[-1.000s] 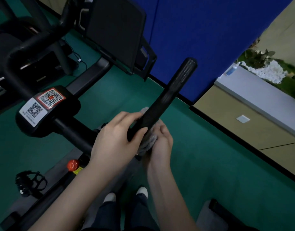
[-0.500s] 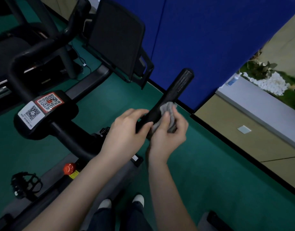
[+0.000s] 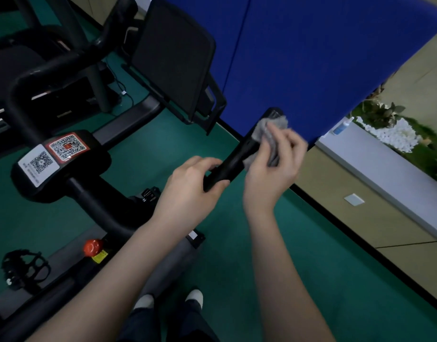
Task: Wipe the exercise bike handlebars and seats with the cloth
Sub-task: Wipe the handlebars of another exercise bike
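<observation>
A black handlebar grip of the exercise bike slants from the centre up to the right. My left hand grips its lower part. My right hand holds a grey cloth wrapped over the grip's upper end, near the tip. The cloth hides most of the tip. The handlebar's centre block carries two QR stickers, and the opposite bar curves up at the left.
A black console screen stands behind the bars. A blue partition rises just beyond the grip. A red knob and a pedal sit low left. A white ledge with a bottle runs along the right. Green floor lies below.
My right hand has slid the cloth up the grip from near my left hand to the tip. My left hand keeps its hold lower down.
</observation>
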Action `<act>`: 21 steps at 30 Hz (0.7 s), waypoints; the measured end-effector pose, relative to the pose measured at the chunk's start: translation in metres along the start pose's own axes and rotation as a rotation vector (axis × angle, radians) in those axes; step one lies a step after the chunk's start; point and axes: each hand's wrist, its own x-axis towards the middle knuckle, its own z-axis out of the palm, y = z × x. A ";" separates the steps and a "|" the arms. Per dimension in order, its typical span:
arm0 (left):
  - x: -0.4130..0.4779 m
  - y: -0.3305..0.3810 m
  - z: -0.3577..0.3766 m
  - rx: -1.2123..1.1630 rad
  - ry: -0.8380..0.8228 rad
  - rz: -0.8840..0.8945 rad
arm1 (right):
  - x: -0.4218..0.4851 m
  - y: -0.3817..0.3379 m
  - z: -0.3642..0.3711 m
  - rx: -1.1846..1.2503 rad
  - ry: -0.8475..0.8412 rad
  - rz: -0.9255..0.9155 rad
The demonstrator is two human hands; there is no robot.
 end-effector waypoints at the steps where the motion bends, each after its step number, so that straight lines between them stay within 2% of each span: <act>1: 0.000 0.000 0.000 -0.013 -0.006 -0.007 | 0.013 0.002 -0.001 -0.038 -0.023 -0.055; 3: -0.001 0.000 0.000 -0.031 -0.014 -0.011 | 0.036 0.005 -0.005 -0.133 -0.096 -0.183; 5: -0.003 -0.001 -0.001 -0.037 -0.013 -0.011 | 0.046 0.005 -0.011 -0.177 -0.242 -0.331; 8: -0.003 -0.002 0.000 -0.056 -0.002 -0.007 | 0.038 0.005 -0.021 -0.237 -0.619 -0.597; 10: -0.003 -0.002 0.000 -0.067 -0.007 0.001 | 0.038 0.007 -0.026 -0.287 -0.802 -0.707; 12: -0.003 -0.003 -0.001 -0.078 -0.014 0.004 | 0.050 0.004 -0.026 -0.327 -0.858 -0.740; 16: -0.003 -0.005 0.000 -0.101 -0.014 0.004 | 0.061 -0.009 -0.021 -0.421 -0.813 -0.692; 21: -0.002 -0.006 0.000 -0.086 -0.020 0.009 | 0.057 -0.015 -0.024 -0.530 -1.023 -0.732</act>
